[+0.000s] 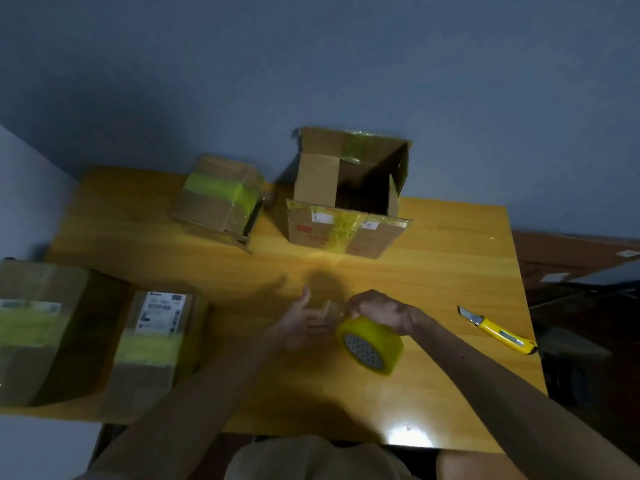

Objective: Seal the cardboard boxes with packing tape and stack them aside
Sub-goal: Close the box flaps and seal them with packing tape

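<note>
A roll of yellow packing tape (pixel 372 344) is just above the wooden table (pixel 433 393) near its middle front. My right hand (pixel 379 310) grips the roll's top edge. My left hand (pixel 304 323) is beside it, fingers spread, touching the loose clear tape end between the two hands. An open cardboard box (pixel 349 192) with raised flaps and old yellow tape stands at the back centre. A taped box (pixel 221 199) lies tilted at the back left. Two taped boxes sit at the left: a small labelled one (pixel 156 341) and a bigger one (pixel 45 327).
A yellow utility knife (pixel 498 332) lies near the table's right edge, blade end pointing back. A blue wall rises right behind the boxes. Dark furniture and floor clutter (pixel 588 271) sit beyond the right edge. My legs are under the front edge.
</note>
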